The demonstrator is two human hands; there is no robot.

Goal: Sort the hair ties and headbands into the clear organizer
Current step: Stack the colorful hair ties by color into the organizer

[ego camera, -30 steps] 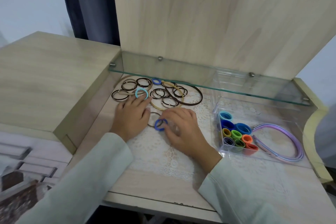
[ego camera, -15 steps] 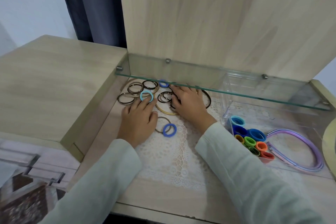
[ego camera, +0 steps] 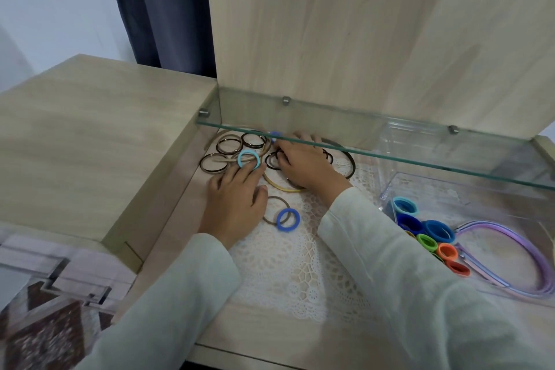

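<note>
Pile (ego camera: 240,153) of loose ties sits at the back left of the mat (ego camera: 300,264), partly under the glass shelf (ego camera: 390,156). Organizer (ego camera: 387,186) stands well apart to the right, holding coloured ties (ego camera: 438,224) and purple headbands (ego camera: 492,223).

Left hand (ego camera: 237,201) lies flat, fingers straight, gripping nothing; fingertips touch the light-blue tie (ego camera: 239,160). Right hand (ego camera: 303,165) reaches under the shelf edge, fingers bent over the dark ties; cannot tell whether it has pinched one.

A blue tie (ego camera: 296,219) lies overlapping a brown one, just beside the left hand.

Risks, as judged:
- The dark ties overlap each other and the two big bands. Lifting one may drag others up, and they could drop short of the organizer.
- The right hand's knuckles sit close under the glass, so a straight lift could knock the shelf edge and loosen the grip.
- Thin ties on lace may snag in the holes.
- Either sleeve could sweep the blue tie off the mat.
</note>
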